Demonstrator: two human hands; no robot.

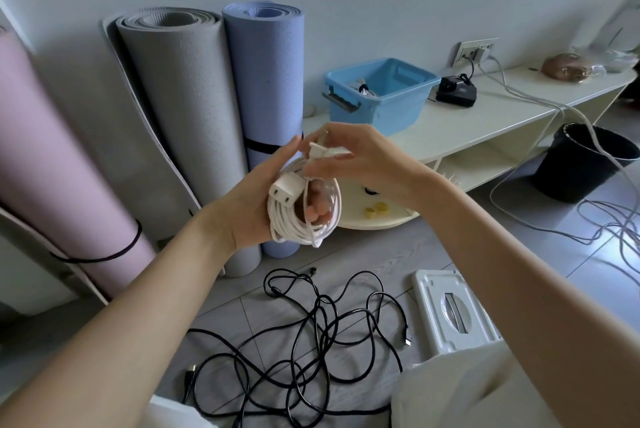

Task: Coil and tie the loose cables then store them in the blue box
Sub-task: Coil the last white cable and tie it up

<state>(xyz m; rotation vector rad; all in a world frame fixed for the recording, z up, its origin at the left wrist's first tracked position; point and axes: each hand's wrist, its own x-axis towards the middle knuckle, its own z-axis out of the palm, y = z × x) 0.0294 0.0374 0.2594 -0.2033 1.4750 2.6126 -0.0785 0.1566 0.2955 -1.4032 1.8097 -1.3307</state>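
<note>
A tiled floor by a pale wall, a low bench along it. The left hand grips a white coil; the right hand pinches its plug end, seemingly mid-tie. The blue box at the bench's left end already holds cable. A black tangle on the floor remains loose.

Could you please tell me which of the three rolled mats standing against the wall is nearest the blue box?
The blue-violet rolled foam mat, rightmost of the three, stands right beside the blue plastic box; the grey rolled mat and pink rolled mat stand farther left.
</note>
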